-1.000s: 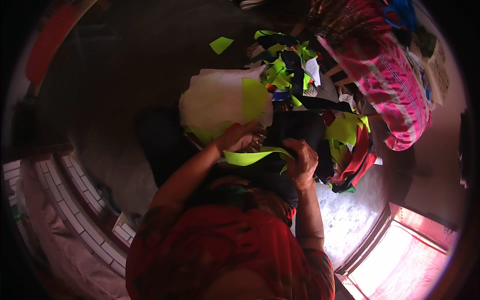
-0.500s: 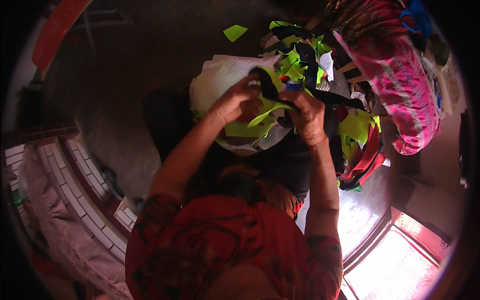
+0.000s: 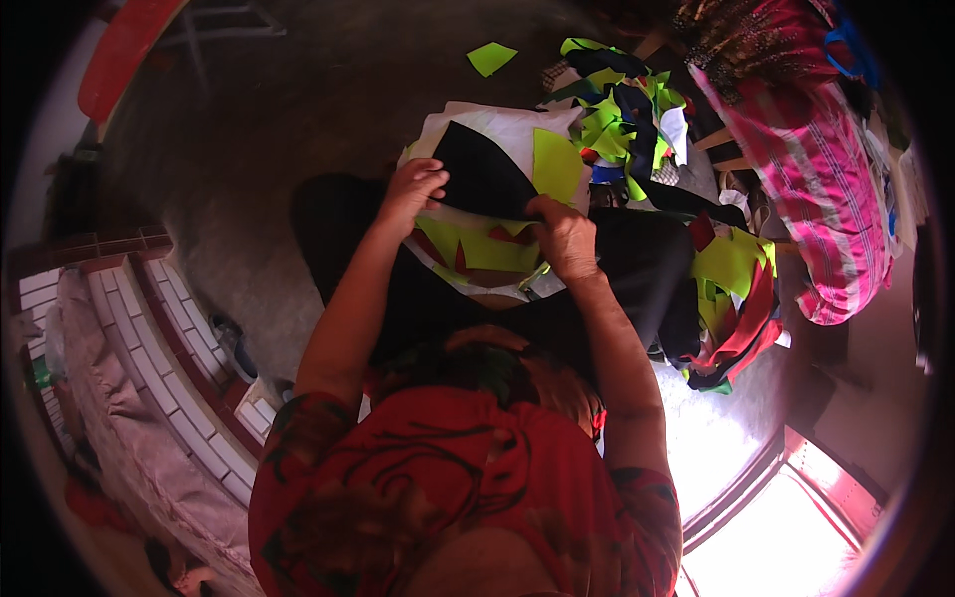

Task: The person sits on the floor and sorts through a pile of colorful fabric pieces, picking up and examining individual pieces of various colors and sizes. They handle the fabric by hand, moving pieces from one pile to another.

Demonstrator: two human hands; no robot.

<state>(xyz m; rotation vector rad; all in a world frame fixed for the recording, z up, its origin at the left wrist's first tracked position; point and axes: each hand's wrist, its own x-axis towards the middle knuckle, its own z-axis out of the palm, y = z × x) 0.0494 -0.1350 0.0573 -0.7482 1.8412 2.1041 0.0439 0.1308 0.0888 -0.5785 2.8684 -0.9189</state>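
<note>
A black fabric piece with a curved upper edge is spread out in front of me. My left hand, fingers curled, grips its left side. At its lower right corner my right hand pinches the cloth between thumb and fingers. Just right of the black piece lies a neon yellow-green fabric piece. Beneath both is a white bundle of cloth or sacking at my lap. More yellow-green scraps with dark red bits show under my wrists.
Heaps of mixed scraps lie at the upper right and right. A lone yellow-green scrap is on the floor. Pink checked cloth hangs over something at the right. White-tiled steps are at left; bright light enters lower right.
The black and yellow-green pieces were bunched together between my hands; now they lie apart, the black one spread flat. My left hand has moved left and my right hand slightly lower.
</note>
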